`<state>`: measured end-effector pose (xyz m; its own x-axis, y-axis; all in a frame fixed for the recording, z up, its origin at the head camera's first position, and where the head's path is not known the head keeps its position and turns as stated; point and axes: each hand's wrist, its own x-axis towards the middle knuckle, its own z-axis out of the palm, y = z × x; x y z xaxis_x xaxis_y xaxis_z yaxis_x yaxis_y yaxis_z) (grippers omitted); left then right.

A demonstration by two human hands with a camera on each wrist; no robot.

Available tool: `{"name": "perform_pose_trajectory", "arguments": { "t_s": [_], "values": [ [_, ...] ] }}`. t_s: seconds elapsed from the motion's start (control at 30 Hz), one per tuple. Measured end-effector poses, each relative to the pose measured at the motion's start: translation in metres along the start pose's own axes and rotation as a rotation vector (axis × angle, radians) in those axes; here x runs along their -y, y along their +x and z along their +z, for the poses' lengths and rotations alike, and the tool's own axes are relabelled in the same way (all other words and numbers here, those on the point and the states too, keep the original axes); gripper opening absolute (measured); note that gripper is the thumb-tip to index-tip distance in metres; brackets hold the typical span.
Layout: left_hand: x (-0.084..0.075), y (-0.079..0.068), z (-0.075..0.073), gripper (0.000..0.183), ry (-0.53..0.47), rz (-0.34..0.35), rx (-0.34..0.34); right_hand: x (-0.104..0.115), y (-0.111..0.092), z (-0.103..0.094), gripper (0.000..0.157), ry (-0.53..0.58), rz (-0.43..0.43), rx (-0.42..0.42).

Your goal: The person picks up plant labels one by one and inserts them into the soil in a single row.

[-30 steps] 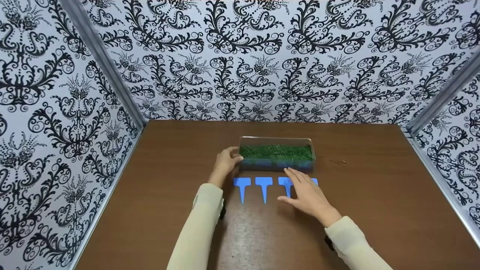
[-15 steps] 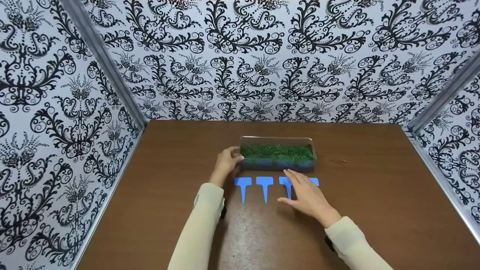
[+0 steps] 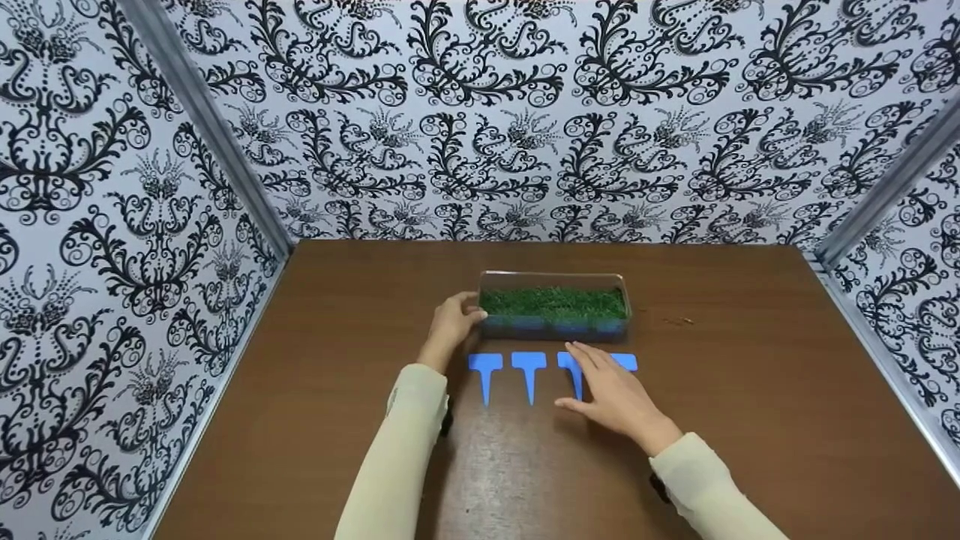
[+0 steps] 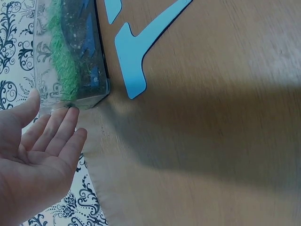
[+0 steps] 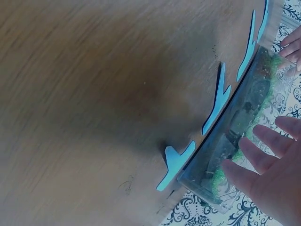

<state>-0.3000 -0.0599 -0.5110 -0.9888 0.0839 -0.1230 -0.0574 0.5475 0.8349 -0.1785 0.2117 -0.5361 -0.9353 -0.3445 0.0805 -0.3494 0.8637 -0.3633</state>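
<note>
A clear plastic box (image 3: 555, 330) with green artificial grass (image 3: 551, 302) inside stands on the brown table. My left hand (image 3: 450, 326) is at its left end, thumb by the front corner; in the left wrist view its fingertips (image 4: 71, 113) lie right at the end wall, fingers loosely extended. Several blue T-shaped plant labels lie in a row before the box, a left one (image 3: 486, 364), a second (image 3: 529, 362) and others to the right. My right hand (image 3: 615, 394) is spread over the right-hand labels, partly hiding them, and holds nothing.
The wood-grain table (image 3: 360, 300) reaches back to a white wall (image 3: 495, 112) with black scrollwork. Similar panels with metal edge strips (image 3: 214, 135) stand on both sides. A small brown scrap (image 3: 686, 321) lies right of the box.
Both hands keep their places; the right fingertips have dropped very slightly. The box and the labels stay where they were.
</note>
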Motion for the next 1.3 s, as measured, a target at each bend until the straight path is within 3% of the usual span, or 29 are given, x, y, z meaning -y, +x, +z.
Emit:
{"name": "perform_pose_trajectory", "arguments": {
  "t_s": [1.3],
  "values": [
    [-0.0001, 0.0011, 0.0010, 0.046, 0.003, -0.029, -0.001, 0.0064, -0.0062, 0.0038, 0.085, 0.004, -0.006, 0.021]
  ]
}}
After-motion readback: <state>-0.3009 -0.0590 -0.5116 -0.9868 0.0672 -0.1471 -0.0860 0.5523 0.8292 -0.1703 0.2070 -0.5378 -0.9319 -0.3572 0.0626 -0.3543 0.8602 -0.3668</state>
